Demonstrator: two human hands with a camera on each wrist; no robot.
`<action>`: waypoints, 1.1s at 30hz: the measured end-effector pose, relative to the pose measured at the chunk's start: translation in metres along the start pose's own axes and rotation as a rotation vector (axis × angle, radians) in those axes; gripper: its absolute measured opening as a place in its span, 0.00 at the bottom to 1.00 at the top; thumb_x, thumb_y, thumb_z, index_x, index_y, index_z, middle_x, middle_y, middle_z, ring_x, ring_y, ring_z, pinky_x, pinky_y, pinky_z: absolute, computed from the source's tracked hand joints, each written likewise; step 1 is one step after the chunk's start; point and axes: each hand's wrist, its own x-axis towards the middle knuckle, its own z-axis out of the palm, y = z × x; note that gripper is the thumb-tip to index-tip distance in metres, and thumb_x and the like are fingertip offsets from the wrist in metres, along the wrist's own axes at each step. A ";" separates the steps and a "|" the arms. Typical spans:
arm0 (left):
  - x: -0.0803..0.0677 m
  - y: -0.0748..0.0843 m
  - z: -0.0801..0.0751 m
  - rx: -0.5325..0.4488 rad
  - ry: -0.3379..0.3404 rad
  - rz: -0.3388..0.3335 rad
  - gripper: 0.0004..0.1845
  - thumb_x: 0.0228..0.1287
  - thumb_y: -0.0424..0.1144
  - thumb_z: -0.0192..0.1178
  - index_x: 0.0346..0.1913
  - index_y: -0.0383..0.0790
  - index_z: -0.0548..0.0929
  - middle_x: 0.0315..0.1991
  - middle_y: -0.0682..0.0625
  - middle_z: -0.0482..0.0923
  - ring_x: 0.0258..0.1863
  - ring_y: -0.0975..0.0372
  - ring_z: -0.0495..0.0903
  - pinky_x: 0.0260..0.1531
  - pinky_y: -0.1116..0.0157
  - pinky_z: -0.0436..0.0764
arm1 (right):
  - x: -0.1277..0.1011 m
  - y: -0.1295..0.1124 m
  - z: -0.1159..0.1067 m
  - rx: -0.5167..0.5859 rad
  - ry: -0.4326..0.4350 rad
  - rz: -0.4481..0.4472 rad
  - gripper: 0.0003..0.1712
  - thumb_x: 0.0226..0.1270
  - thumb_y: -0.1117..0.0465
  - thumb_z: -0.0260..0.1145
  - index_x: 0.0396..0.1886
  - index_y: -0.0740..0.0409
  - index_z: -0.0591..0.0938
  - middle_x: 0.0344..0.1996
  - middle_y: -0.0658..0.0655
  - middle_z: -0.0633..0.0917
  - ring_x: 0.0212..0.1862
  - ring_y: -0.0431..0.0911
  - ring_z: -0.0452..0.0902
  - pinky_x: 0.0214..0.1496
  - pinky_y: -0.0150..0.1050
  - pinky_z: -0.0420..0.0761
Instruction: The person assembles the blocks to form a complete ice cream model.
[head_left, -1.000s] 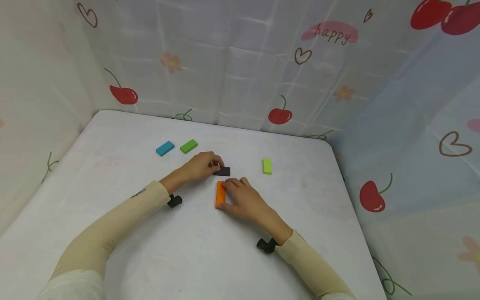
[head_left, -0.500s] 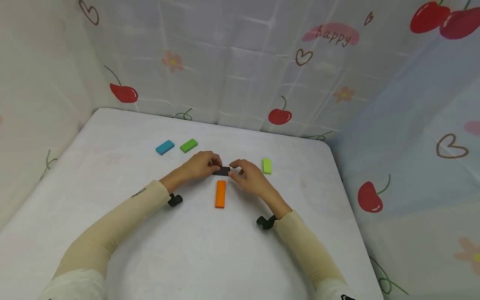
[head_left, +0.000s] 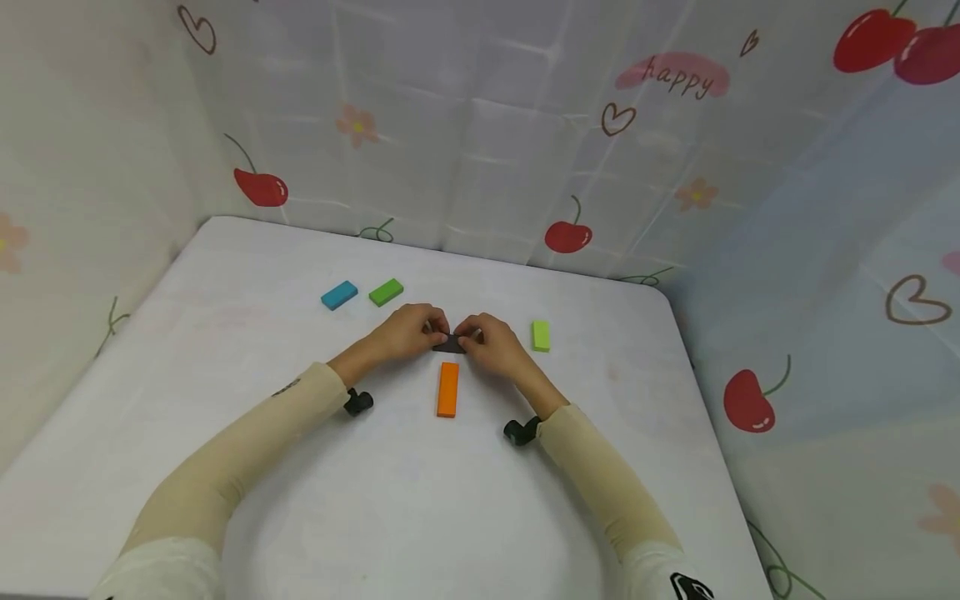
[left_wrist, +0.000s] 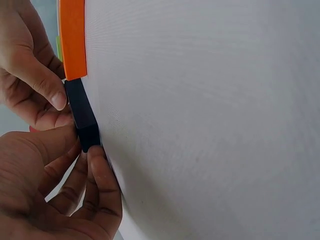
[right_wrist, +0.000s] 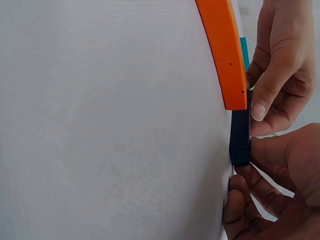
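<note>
Near the centre of the head view, thumb and curled fingers of the left hand around the left end of a dark block; at its right end, thumb and bent fingers of the right hand, in a narrow pinch. Flat-sided and straight-edged in both wrist views, with a smooth, near-black finish. Just below in the head view, apart from it, an orange block, long, smooth and rectangular, with tiny dark specks in the right wrist view. Up and left of centre, a green block and, farther left, a blue block, both lying slantwise. Right of centre, a yellow-green block. Beneath everything, a matte white tabletop. Across the upper frame, a creased, faintly shiny sheet with printed cherries, hearts and flowers.
</note>
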 end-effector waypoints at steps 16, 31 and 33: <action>-0.009 0.005 0.002 -0.014 -0.041 0.007 0.05 0.76 0.38 0.67 0.48 0.43 0.88 0.44 0.47 0.87 0.42 0.56 0.81 0.47 0.61 0.81 | -0.016 -0.004 0.002 0.016 0.007 0.000 0.10 0.78 0.60 0.68 0.53 0.54 0.90 0.47 0.57 0.88 0.46 0.50 0.80 0.54 0.44 0.80; -0.018 0.008 0.007 0.033 -0.051 0.032 0.05 0.77 0.39 0.66 0.49 0.44 0.88 0.43 0.48 0.85 0.42 0.58 0.81 0.47 0.61 0.82 | -0.028 -0.009 0.005 -0.056 0.058 -0.049 0.09 0.76 0.61 0.70 0.51 0.54 0.91 0.45 0.56 0.90 0.44 0.49 0.77 0.51 0.41 0.73; -0.019 0.009 0.007 0.032 -0.050 0.030 0.05 0.77 0.39 0.66 0.49 0.44 0.88 0.43 0.48 0.85 0.41 0.58 0.81 0.47 0.61 0.82 | -0.029 -0.010 0.005 -0.068 0.068 -0.062 0.09 0.76 0.61 0.70 0.51 0.55 0.91 0.45 0.56 0.90 0.45 0.50 0.78 0.52 0.43 0.74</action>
